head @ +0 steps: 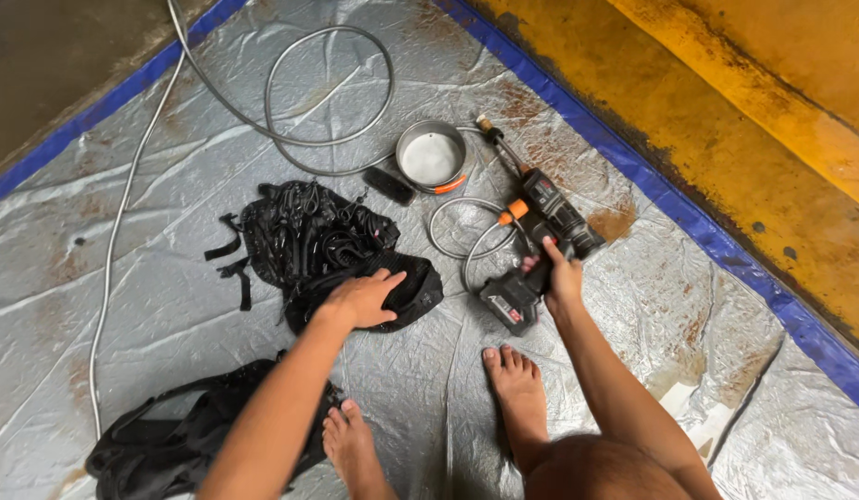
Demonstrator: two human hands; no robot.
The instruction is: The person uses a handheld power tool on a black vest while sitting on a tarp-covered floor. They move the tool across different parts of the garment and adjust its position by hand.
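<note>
My left hand [363, 298] presses spread on the black bag [337, 245], pinning it; my right hand [561, 275] grips the washer [541, 245] handle beside it.

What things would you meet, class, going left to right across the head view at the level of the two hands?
Thin grey hose → black strappy gear → left hand on a black bag → coiled hose → right hand gripping the cordless power tool → blue tarp edge.
</note>
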